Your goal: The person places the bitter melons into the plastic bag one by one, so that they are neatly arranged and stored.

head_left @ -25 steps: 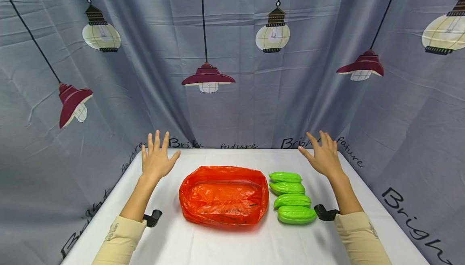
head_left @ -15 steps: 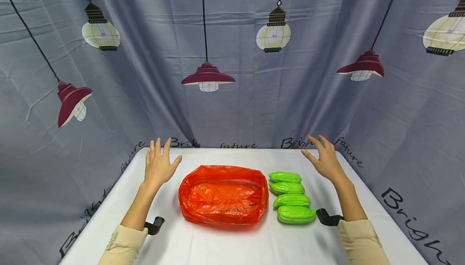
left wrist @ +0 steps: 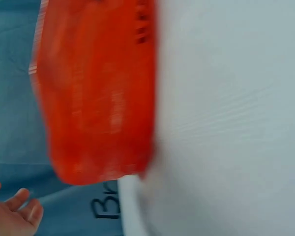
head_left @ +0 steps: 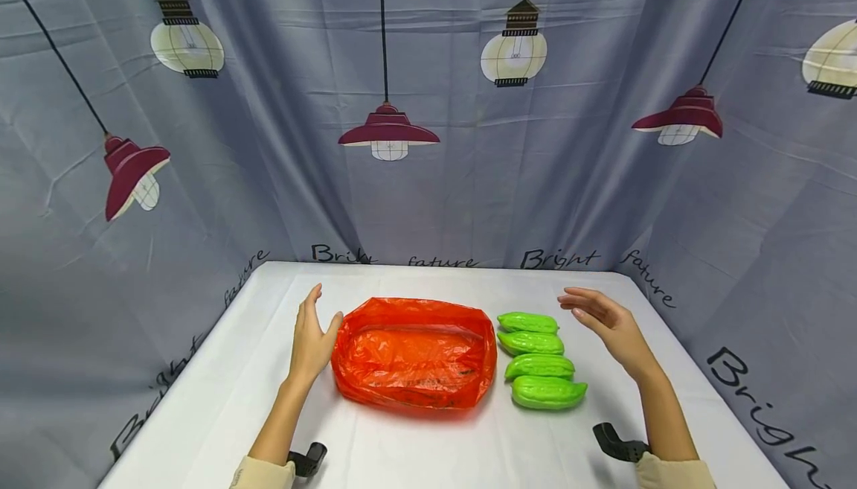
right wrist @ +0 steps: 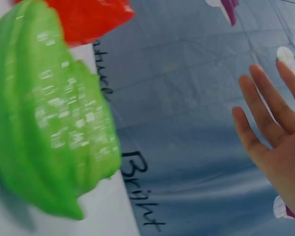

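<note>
At the left, the left hand is held over the white table, just beside the red bag. It has been lowered and brought inward; its fingers, fanned a moment ago, are now seen close together, with a wide gap left between them and the thumb. Nothing is held. In the head view the bag's left edge is met by the thumb tip, but whether it is touched cannot be told.

In the middle, the bag is laid on the table, its place unchanged. Just to its right, four green gourds are lined up from near to far; none has been shifted.

At the right, the right hand is held in the air, apart from the gourds. It too has been lowered, and its fingers are now bent toward them, with a narrower gap to the thumb than before. Nothing is held there either.

By this change both hands are brought nearer to the things, so the work can be judged as at the approach: nothing is yet gripped or moved.
</note>
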A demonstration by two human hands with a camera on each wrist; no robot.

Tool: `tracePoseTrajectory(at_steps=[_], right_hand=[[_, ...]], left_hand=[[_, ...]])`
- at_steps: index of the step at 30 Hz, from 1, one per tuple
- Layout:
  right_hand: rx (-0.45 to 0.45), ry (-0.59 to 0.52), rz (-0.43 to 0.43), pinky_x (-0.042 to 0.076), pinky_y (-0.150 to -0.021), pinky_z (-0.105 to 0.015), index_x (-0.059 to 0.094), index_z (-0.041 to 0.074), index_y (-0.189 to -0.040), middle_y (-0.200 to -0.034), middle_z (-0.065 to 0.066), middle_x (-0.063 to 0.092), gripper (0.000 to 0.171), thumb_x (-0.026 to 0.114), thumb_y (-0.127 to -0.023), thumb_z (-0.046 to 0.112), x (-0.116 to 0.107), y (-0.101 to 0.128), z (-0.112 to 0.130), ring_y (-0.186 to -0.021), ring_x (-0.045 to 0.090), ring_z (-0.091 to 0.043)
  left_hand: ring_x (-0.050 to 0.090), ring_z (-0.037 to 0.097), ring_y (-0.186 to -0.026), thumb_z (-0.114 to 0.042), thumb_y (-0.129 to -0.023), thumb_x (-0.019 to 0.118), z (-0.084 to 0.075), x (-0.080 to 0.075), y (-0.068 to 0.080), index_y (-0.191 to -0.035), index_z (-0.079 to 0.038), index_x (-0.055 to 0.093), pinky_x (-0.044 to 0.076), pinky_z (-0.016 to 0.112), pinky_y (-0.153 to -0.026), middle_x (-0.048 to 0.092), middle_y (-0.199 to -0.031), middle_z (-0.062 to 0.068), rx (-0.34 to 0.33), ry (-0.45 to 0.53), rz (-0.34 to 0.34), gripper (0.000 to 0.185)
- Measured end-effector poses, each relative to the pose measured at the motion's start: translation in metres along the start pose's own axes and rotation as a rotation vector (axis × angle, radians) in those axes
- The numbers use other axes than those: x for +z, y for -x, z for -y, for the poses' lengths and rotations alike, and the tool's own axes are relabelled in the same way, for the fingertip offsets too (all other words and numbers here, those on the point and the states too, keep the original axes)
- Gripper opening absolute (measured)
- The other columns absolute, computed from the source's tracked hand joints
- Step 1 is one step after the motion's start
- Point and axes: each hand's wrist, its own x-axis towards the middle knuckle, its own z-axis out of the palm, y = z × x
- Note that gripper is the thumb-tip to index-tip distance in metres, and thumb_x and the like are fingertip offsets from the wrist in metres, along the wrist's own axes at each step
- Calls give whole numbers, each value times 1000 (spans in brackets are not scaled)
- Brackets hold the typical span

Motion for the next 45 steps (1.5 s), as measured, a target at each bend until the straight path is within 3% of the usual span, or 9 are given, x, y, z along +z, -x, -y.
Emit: tracePoseTrajectory(at_steps=[6,12,18,24,28,36,42,45], right_hand=[[26,-108,107,41,-90,-18,43,1,-134,-123,-20,54,39,45,-95,5,6,19,-13,-111,55,-17],[49,-284,233,42,-93,-25,36,-6,-136,-126,-24,50,41,40,-95,-2,14,38,-30,-114,53,-23],[65,-348,362,43,-93,-36,29,-11,-137,-128,-34,43,44,38,-93,-8,20,54,-45,-116,49,-33],[90,-412,467,39,-97,-34,26,-12,-138,-129,-39,38,48,37,-92,-11,23,59,-55,-119,42,-41],[76,-421,519,38,-99,-31,24,-14,-137,-131,-37,36,49,40,-91,-10,23,56,-57,-122,40,-39],[106,-393,586,35,-101,-29,28,-10,-138,-134,-35,36,48,41,-92,-8,22,55,-61,-125,37,-39],[90,-313,654,33,-100,-22,37,-7,-136,-135,-29,40,46,46,-91,-6,23,56,-68,-127,40,-21],[142,-224,654,31,-98,-16,45,-1,-133,-134,-21,45,45,53,-89,1,24,58,-68,-125,41,-11]], left_hand=[[36,36,-124,-19,-89,58,20,14,15,-142,-8,31,28,54,-100,40,-134,19,-20,72,44,61],[33,38,-127,-25,-90,58,43,19,24,-143,-12,31,26,60,-99,37,-136,21,-24,119,173,61],[29,38,-130,-32,-90,58,59,22,39,-145,-16,30,22,61,-101,34,-141,18,-70,186,266,63],[28,37,-131,-30,-90,57,68,25,48,-145,-18,30,20,59,-102,33,-144,15,-85,201,310,62],[29,39,-130,-18,-89,59,62,23,48,-144,-18,32,20,61,-101,34,-143,17,-78,213,319,61],[30,40,-129,-6,-82,57,30,7,46,-143,-7,34,21,62,-100,36,-140,22,-68,207,357,65],[32,36,-129,-11,-81,59,59,20,47,-144,-19,34,21,60,-101,38,-141,16,-67,196,349,68],[32,34,-129,-13,-81,59,71,25,47,-144,-26,34,22,59,-101,39,-140,14,-66,188,348,69]])
